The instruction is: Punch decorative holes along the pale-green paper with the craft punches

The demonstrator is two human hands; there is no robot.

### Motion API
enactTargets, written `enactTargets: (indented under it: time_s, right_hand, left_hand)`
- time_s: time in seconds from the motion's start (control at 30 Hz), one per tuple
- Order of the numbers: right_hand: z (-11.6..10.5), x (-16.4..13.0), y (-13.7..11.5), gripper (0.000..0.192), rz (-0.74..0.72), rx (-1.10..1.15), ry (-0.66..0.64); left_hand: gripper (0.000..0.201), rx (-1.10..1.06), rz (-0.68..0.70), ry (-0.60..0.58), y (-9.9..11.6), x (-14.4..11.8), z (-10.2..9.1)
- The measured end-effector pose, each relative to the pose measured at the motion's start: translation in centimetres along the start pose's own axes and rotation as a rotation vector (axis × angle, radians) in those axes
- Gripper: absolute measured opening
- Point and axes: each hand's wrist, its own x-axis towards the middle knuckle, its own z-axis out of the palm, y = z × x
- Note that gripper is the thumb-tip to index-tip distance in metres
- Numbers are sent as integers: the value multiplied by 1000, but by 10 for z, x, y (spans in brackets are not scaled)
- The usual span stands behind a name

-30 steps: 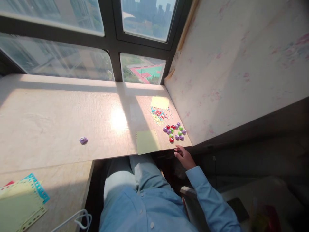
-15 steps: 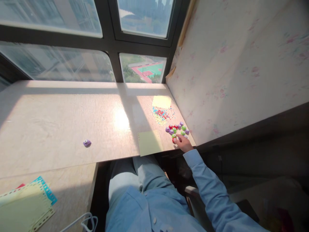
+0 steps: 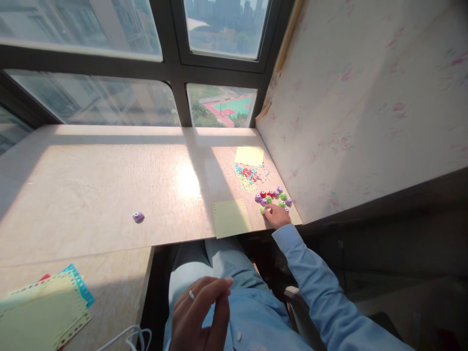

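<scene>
At the right end of the table my right hand [image 3: 277, 216] is closed in a pinch at the near side of a cluster of small craft punches [image 3: 269, 199] in purple, red and green. A green craft punch [image 3: 262, 210] peeks out at its fingertips; the hand covers part of the cluster. My left hand [image 3: 201, 312], with a ring on one finger, is raised over my lap. Its fingers are curled with the tips close together, and nothing shows in them. A single purple craft punch [image 3: 138, 217] stands apart on the left part of the table.
A pale yellow sheet with punched edges [image 3: 231, 218] overhangs the table's front edge. Behind the cluster lie coloured paper bits [image 3: 248, 176] and a yellow sheet [image 3: 249, 156]. Stacked sheets [image 3: 40, 312] and a white cable [image 3: 127, 336] are at lower left. A wall [image 3: 351, 117] bounds the right.
My left hand has come into view over my lap. The right hand has shifted slightly within the cluster, and the red punch seen at its fingertips is now out of sight.
</scene>
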Motion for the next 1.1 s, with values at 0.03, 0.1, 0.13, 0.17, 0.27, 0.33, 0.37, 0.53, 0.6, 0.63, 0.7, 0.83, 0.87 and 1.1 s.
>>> enactTargets:
  time_s: [0.03, 0.1, 0.13, 0.17, 0.27, 0.33, 0.37, 0.53, 0.6, 0.63, 0.7, 0.83, 0.87, 1.1]
  right_hand:
    - [0, 0, -4, 31, -23, -12, -5]
    - [1, -2, -11, 30, -73, -31, -19]
    - [2, -2, -15, 30, -94, -35, -27]
    - [3, -3, -19, 29, -113, -39, -35]
    - [6, -4, -29, 27, -153, -38, -43]
    - [9, -3, -33, 26, -188, -38, -47]
    - [10, -3, -33, 25, -206, -40, -47]
    - [16, 2, -29, 21, -312, -54, -9]
    - [18, 5, -24, 18, -374, -67, 8]
    - [19, 7, -21, 17, -411, -72, 17]
    - [21, 11, -15, 15, -484, -67, 36]
    - [25, 17, -7, 14, -588, -18, 75]
    - [27, 18, -6, 13, -612, -7, 88]
    - [42, 26, -3, 15, -730, 117, 160]
  left_hand:
    - [26, -10, -2, -37, -10, 5, 12]
    - [19, -8, -6, -131, -34, 12, 38]
    - [18, 0, -15, -157, -47, 15, 50]
    - [18, 13, -20, -174, -59, 17, 62]
    - [19, 123, -19, -194, -90, 27, 93]
    - [22, 180, -3, -205, -105, 36, 111]
    - [24, 211, 2, -208, -112, 42, 120]
    - [36, 391, 70, -271, -142, 69, 161]
    - [45, 462, 114, -308, -153, 76, 172]
    - [48, 490, 123, -324, -158, 78, 175]
    - [49, 524, 122, -342, -167, 78, 178]
    - [40, 514, 107, -277, -182, 72, 175]
    - [38, 504, 113, -256, -185, 70, 174]
    - [43, 478, 173, -242, -191, 66, 171]
